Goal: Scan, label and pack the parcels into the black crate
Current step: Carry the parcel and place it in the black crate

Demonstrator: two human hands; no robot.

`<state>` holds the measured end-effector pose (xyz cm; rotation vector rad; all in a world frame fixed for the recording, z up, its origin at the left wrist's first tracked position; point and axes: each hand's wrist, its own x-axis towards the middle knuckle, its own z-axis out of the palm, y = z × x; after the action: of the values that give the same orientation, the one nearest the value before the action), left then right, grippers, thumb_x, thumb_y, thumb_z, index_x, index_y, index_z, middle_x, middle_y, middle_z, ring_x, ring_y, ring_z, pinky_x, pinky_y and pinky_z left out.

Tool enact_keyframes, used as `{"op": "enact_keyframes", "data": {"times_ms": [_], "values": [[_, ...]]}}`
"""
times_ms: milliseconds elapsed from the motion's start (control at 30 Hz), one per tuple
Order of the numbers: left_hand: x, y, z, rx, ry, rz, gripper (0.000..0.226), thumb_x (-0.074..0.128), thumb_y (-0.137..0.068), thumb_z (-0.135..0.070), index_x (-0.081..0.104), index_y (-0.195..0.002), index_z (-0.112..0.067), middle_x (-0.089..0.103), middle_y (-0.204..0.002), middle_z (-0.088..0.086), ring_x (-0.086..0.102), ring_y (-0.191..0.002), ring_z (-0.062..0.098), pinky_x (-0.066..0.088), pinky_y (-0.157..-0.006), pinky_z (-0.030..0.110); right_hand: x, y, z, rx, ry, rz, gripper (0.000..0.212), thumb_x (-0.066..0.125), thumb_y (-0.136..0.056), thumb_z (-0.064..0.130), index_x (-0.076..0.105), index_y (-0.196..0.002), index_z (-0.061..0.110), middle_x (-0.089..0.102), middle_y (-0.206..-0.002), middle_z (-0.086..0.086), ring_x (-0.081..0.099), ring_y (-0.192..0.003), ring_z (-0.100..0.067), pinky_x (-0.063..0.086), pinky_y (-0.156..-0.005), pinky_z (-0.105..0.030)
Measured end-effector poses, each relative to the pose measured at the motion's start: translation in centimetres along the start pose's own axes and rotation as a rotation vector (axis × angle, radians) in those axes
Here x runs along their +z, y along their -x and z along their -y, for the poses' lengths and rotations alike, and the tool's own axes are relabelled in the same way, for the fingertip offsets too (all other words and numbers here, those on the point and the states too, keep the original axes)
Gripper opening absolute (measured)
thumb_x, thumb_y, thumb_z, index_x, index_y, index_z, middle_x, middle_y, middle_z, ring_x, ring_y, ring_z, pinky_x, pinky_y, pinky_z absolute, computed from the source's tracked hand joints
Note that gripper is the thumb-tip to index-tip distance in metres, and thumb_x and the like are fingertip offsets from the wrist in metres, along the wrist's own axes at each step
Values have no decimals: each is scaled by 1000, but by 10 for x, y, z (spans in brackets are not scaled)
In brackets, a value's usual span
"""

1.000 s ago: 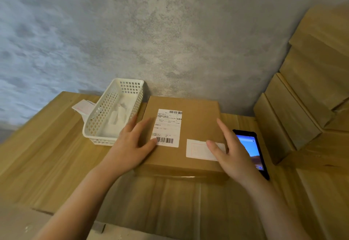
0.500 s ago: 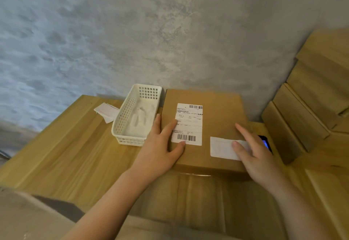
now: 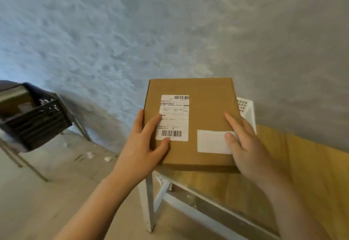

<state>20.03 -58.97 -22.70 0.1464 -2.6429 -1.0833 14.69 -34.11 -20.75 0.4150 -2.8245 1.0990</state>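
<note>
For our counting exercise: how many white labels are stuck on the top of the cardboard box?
2. The barcoded shipping label sits left of centre; the blank label sits near the front right, partly under the right hand. Other faces are hidden.

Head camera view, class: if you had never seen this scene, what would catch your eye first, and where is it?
A brown cardboard parcel fills the centre, gripped by the left hand and right hand above the wooden table's left end. It carries a barcoded shipping label and a smaller white sticker. At far left stands the black crate.
</note>
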Motion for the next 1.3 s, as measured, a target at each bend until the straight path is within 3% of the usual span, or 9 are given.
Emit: {"op": "enact_keyframes", "data": {"times_ms": [167, 267, 400, 500, 600, 700, 933, 1133, 1300], "values": [[-78, 26, 96, -197, -65, -144, 66, 52, -89, -56, 25, -149, -45, -8, -162, -15, 22, -147, 20, 30, -115, 38, 107, -38, 78, -151, -72, 186, 46, 27, -104, 39, 21, -148, 50, 12, -160, 17, 19, -145, -9, 26, -117, -36], [-117, 38, 150, -324, -82, -225, 64, 54, -90, -54, 27, -147, -46, -7, -162, -17, 24, -146, 18, 31, -114, 38, 170, -61, 123, -221, -100, 309, 46, 27, -105, 39, 21, -149, 49, 16, -155, 21, 25, -136, -1, 32, -105, -25], [-160, 41, 216, -472, -102, -280, 64, 53, -90, -55, 26, -147, -46, -7, -160, -21, 27, -145, 22, 37, -113, 45, 256, -95, 171, -300, -124, 447, 46, 28, -104, 41, 20, -148, 51, 13, -159, 16, 30, -140, -12, 37, -108, -30], [-186, 32, 261, -576, -123, -310, 66, 54, -90, -56, 25, -148, -45, -7, -161, -19, 26, -145, 23, 35, -114, 44, 318, -124, 201, -357, -139, 520, 47, 28, -104, 40, 19, -149, 49, 13, -160, 13, 29, -142, -13, 38, -110, -33], [-209, 13, 305, -643, -141, -343, 67, 54, -89, -57, 25, -148, -45, -6, -162, -15, 24, -146, 23, 33, -113, 42, 372, -155, 231, -387, -153, 576, 47, 29, -105, 37, 20, -149, 50, 10, -162, 13, 26, -143, -13, 33, -105, -26], [-231, -10, 348, -716, -146, -370, 68, 55, -89, -58, 24, -148, -46, -8, -162, -16, 24, -146, 23, 34, -112, 42, 425, -187, 258, -403, -148, 638, 47, 28, -105, 39, 18, -148, 53, 6, -162, 13, 25, -144, -15, 34, -109, -33], [-275, -53, 447, -836, -155, -403, 73, 53, -86, -64, 19, -149, -48, -12, -160, -22, 28, -144, 21, 44, -107, 45, 542, -254, 310, -479, -152, 727, 47, 27, -101, 47, 12, -144, 59, 13, -160, 10, 24, -145, -15, 37, -113, -44], [-327, -104, 547, -865, -129, -454, 69, 55, -88, -58, 25, -148, -45, -8, -161, -18, 28, -144, 20, 39, -109, 43, 642, -320, 378, -494, -122, 777, 48, 32, -103, 40, 20, -148, 51, 9, -162, 9, 9, -149, -12, 24, -118, -43], [-385, -161, 637, -879, -113, -420, 70, 56, -86, -61, 24, -148, -47, -8, -160, -20, 29, -143, 21, 43, -107, 43, 727, -380, 435, -448, -152, 816, 46, 31, -100, 47, 16, -139, 67, 15, -159, 14, 26, -144, -14, 42, -107, -49]]}}
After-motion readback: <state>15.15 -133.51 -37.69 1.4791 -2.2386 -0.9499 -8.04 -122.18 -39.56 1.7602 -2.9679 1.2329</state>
